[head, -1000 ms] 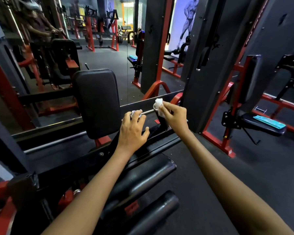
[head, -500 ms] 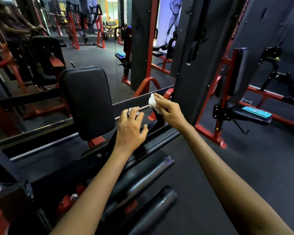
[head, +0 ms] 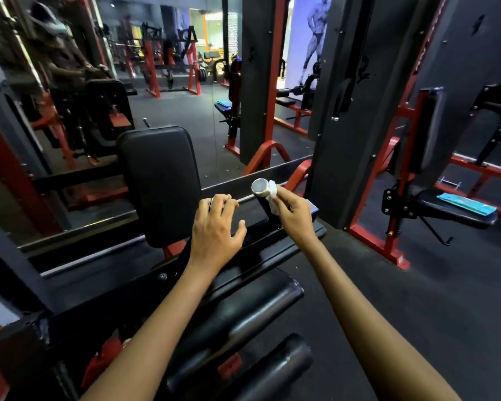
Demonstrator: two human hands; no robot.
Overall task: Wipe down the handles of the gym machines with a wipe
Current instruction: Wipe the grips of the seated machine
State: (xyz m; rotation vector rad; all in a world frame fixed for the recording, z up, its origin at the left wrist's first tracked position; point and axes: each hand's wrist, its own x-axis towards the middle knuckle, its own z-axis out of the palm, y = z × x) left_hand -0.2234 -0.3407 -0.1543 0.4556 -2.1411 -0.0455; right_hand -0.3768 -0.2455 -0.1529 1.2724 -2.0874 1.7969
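Right hand [head: 294,214] is pinching a crumpled white wipe [head: 272,195] against the upright black handle [head: 265,202], just below its round silver end cap. Left hand [head: 216,227] is curling its fingers over a second handle's metal tip, mostly hidden. Two black foam rollers [head: 237,322] are lying nearest, below both forearms. One black back pad [head: 161,183] is standing left of the hands. Dark rubber flooring [head: 417,314] is spreading to a wall mirror [head: 171,82] reflecting red-and-black machines. One teal cloth [head: 466,204] is lying on a seat at right.
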